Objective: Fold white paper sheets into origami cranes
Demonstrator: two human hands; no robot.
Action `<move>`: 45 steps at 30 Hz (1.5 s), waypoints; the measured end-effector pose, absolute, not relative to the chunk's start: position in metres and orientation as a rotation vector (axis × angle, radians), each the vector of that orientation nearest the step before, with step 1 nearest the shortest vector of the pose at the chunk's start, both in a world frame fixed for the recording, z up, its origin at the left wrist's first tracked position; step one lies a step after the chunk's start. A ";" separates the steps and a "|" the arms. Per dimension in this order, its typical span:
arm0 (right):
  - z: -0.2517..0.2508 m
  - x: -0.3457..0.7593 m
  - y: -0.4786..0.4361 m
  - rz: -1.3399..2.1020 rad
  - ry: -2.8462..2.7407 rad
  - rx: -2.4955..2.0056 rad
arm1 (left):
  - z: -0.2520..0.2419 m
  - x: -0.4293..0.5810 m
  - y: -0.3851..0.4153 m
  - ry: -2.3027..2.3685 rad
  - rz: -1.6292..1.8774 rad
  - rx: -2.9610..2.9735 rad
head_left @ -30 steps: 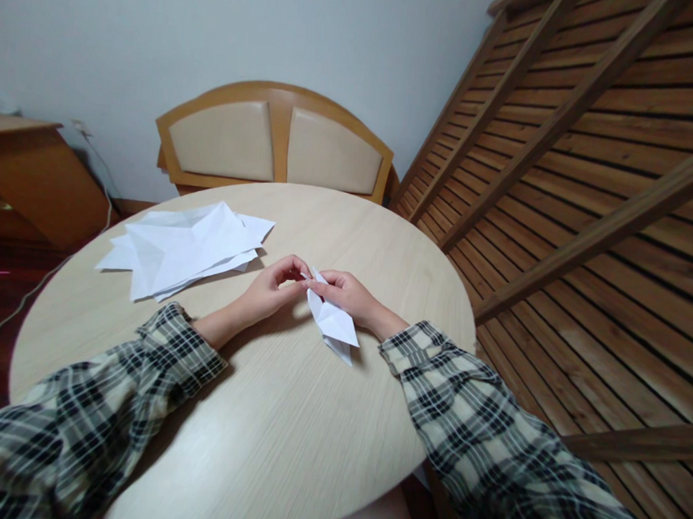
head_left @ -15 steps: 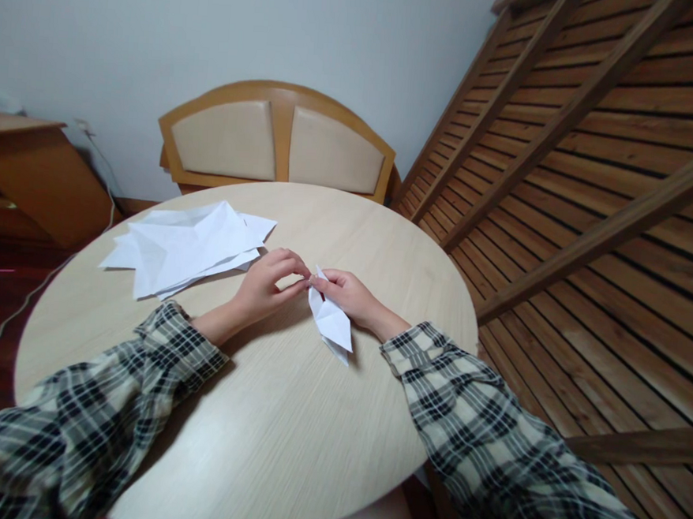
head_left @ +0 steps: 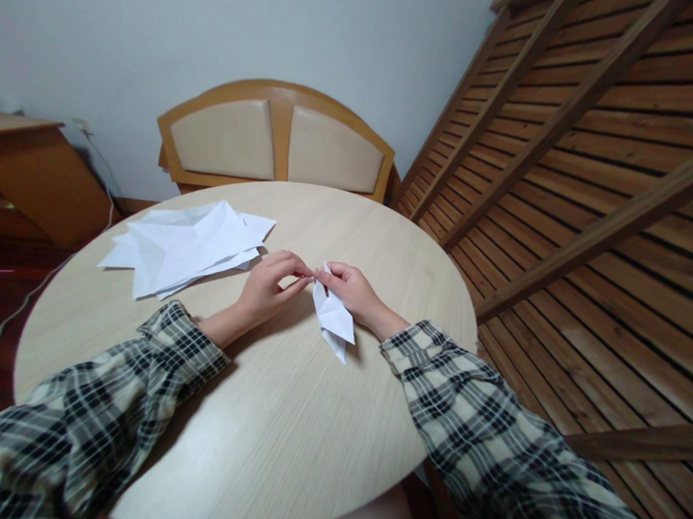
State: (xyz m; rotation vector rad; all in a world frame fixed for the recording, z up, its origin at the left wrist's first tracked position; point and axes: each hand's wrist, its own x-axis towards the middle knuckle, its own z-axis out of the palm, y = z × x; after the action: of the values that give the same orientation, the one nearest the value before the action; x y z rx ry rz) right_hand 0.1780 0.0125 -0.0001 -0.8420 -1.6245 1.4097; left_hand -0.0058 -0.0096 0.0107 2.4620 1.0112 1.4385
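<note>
A narrow piece of folded white paper (head_left: 335, 316) hangs slanted over the middle of the round table, its pointed lower end towards me. My right hand (head_left: 353, 293) is closed on its upper right side, with the thumb lying across the top. On the other side, my left hand (head_left: 273, 286) pinches the paper's upper left edge between thumb and fingertips. The exact fold under the fingertips is too small to make out.
A stack of creased white paper sheets (head_left: 190, 245) lies on the left of the pale round table (head_left: 286, 445). Behind the table stands a padded headboard (head_left: 277, 140). Wooden slats (head_left: 593, 205) lean on the right. A brown cabinet (head_left: 37, 179) and a white cable (head_left: 16, 308) are at left.
Both hands have shifted slightly to the right at the paper's top. The folded paper has turned a little, and its lower points have spread further apart.
</note>
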 end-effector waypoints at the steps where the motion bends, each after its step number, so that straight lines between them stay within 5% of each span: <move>1: -0.001 0.178 0.013 1.407 -1.616 -0.832 | 0.010 -0.005 -0.009 1.021 1.452 2.478; 22: -0.001 0.175 0.013 1.124 -1.606 -0.800 | 0.002 0.020 -0.013 1.076 1.511 1.716; 45: -0.001 0.171 0.015 1.011 -1.554 -0.846 | -0.003 0.024 -0.012 0.996 1.567 1.545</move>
State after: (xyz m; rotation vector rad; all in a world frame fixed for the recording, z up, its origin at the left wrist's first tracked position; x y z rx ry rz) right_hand 0.1710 0.0146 -0.0013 -0.8461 -1.5541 1.0115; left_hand 0.0242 -0.0124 -0.0028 1.5446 0.9956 1.5668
